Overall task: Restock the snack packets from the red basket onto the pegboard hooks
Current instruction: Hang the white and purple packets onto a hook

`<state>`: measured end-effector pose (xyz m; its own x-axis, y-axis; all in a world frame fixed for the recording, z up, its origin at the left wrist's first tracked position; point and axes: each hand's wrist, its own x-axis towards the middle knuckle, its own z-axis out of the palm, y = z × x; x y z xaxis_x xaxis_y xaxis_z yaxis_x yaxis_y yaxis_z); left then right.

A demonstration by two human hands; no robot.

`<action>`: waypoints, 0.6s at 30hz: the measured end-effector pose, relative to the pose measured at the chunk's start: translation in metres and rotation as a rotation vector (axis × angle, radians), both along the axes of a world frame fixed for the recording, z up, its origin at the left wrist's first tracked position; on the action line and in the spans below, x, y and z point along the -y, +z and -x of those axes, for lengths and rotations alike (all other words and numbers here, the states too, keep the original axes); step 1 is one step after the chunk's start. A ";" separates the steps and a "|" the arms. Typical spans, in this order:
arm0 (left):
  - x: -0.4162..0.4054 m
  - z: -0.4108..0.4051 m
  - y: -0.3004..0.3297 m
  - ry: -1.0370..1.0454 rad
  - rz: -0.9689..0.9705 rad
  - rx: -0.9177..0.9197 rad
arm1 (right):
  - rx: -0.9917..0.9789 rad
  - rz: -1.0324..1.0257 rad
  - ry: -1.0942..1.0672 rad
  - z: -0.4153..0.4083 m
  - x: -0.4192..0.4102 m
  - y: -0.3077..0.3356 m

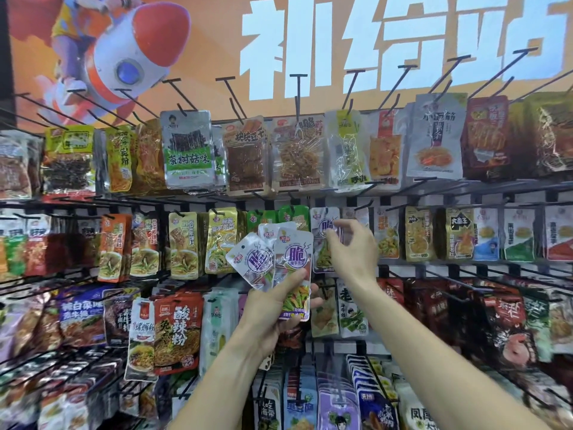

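Observation:
My left hand [273, 308] grips a fanned bunch of white and purple snack packets [293, 259] in front of the middle row of the pegboard. A matching white and purple packet [322, 231] hangs on a hook just to the right of them. My right hand [352, 249] is raised at that hanging packet, fingers curled, its fingertips at the packet's upper part. Whether they pinch it I cannot tell for sure. The red basket is out of view.
Rows of black pegboard hooks [297, 88] carry many snack packets: green packets [293, 217] left of the white one, yellow packets [418, 234] to the right, red noodle packs [176, 333] lower left. An orange rocket poster [139, 51] fills the wall above.

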<state>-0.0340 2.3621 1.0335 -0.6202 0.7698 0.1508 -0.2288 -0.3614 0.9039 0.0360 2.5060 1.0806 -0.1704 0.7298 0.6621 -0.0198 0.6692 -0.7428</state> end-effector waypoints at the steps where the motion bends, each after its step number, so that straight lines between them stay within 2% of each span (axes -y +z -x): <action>1: -0.001 -0.001 -0.001 0.002 0.004 0.001 | -0.078 0.036 0.098 -0.008 0.013 -0.008; 4: -0.008 -0.007 -0.003 0.011 0.038 -0.037 | -0.100 0.153 0.313 -0.018 0.039 -0.027; 7: -0.013 -0.013 -0.005 -0.006 0.050 -0.101 | -0.086 0.234 0.306 -0.017 0.035 -0.029; 9: -0.010 -0.015 -0.003 -0.106 -0.013 -0.081 | -0.122 0.269 0.351 -0.019 0.029 -0.028; 12: -0.008 -0.013 0.001 -0.186 -0.080 0.013 | -0.148 0.264 0.377 -0.023 0.022 -0.031; 18: -0.016 -0.008 0.006 -0.087 -0.056 0.014 | -0.173 0.150 0.294 -0.010 0.003 -0.014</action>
